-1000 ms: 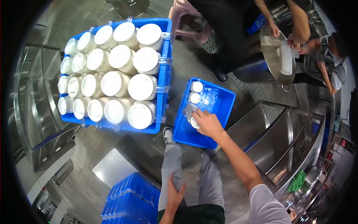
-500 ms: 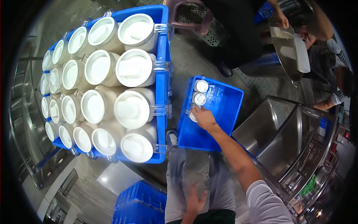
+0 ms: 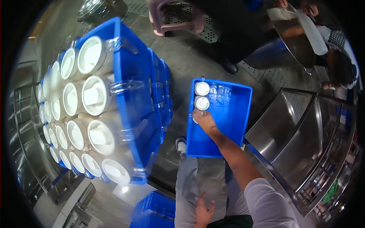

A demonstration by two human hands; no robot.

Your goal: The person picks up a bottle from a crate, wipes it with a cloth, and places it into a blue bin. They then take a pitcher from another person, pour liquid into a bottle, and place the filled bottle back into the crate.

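1. Jar handling is one-handed: the left hand (image 3: 204, 212), bottom centre, lies flat and spread on a grey trouser leg (image 3: 186, 182), holding nothing.
2. Right hand (image 3: 205, 122) reaches into the small blue crate (image 3: 232, 125) at centre frame. Its fingers curve over a jar (image 3: 195, 120) at the crate's left wall; whether they clamp it cannot be told.
3. Two lidded jars (image 3: 202, 89) stand upright just above, lined along that wall, probably to fill a row. Their lids are round and white.
4. Large blue crate (image 3: 137, 87), left of frame, carries rows of white-lidded tubs (image 3: 91, 95) in rigid plastic.
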